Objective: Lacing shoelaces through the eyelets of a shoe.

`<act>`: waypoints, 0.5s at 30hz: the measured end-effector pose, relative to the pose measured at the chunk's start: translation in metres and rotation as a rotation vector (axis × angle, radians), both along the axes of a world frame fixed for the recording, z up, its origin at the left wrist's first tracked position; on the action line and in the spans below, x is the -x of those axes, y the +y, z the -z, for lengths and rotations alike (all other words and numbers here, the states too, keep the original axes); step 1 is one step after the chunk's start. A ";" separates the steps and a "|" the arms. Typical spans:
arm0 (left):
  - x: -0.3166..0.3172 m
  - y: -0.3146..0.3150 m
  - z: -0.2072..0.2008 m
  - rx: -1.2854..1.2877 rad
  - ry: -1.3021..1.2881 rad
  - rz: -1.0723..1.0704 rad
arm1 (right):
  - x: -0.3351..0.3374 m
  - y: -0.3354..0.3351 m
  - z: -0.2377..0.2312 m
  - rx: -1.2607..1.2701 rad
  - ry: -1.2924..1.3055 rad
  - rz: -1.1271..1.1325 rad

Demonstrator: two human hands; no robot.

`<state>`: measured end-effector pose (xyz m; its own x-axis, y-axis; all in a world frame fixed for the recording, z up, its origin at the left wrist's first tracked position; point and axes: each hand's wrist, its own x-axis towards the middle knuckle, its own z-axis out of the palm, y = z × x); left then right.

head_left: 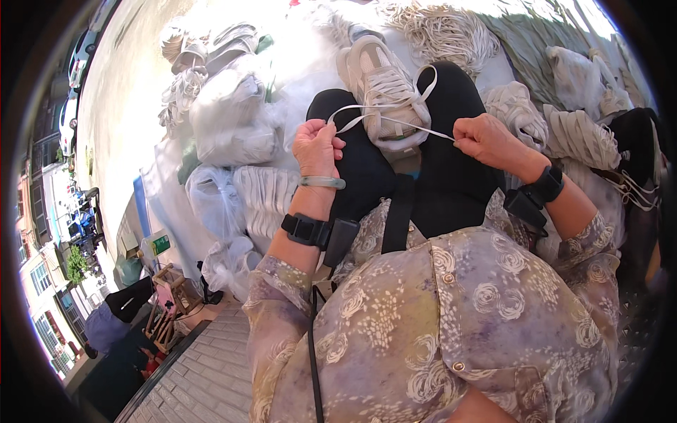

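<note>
A beige and white sneaker (392, 88) sits between my black-clad knees, toe pointing away from me. White shoelace (412, 127) crosses over its tongue and runs out to both sides. My left hand (317, 146), left of the shoe, pinches one stretch of the lace between thumb and finger. On the other side my right hand (486, 143) grips another stretch, which is pulled fairly straight from the shoe. A loop of lace stands up near my right knee. The palm sides of both hands are mostly hidden.
Bundled white laces (451, 35) lie beyond my right knee. Plastic bags (233, 116) of pale shoe parts are piled at left. Stacked pale shoe uppers (582, 136) lie at right, beside another person's dark-clothed leg (635, 137). A wooden chair (168, 303) stands lower left.
</note>
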<state>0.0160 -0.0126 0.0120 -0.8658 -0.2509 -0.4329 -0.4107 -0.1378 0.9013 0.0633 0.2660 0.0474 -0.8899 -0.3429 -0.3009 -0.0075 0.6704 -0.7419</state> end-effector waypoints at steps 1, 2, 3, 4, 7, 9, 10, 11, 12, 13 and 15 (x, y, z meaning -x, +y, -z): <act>-0.002 -0.001 -0.002 0.155 0.045 0.013 | 0.005 -0.005 0.000 -0.015 -0.003 -0.031; -0.001 0.002 -0.002 0.351 0.197 0.012 | 0.008 -0.009 0.002 -0.016 -0.001 -0.025; -0.001 0.005 -0.002 0.350 0.200 0.018 | 0.011 -0.013 0.007 -0.023 0.091 -0.001; -0.001 0.009 -0.008 0.529 0.407 0.114 | 0.015 -0.018 0.012 -0.023 0.186 0.019; -0.004 0.033 -0.015 0.638 0.679 0.444 | 0.023 -0.032 0.032 -0.061 0.387 0.137; -0.008 0.049 -0.006 0.744 0.679 0.623 | 0.027 -0.041 0.033 -0.084 0.366 0.156; -0.009 0.057 0.003 0.774 0.694 0.644 | 0.028 -0.047 0.032 -0.151 0.356 0.136; -0.009 0.064 0.007 0.803 0.711 0.668 | 0.029 -0.049 0.031 -0.218 0.346 0.118; -0.011 0.069 0.010 0.808 0.714 0.670 | 0.029 -0.051 0.033 -0.215 0.349 0.121; -0.011 0.073 0.011 0.827 0.627 0.701 | 0.030 -0.053 0.036 -0.225 0.346 0.112; -0.008 0.077 0.013 0.847 0.544 0.735 | 0.033 -0.055 0.043 -0.233 0.346 0.111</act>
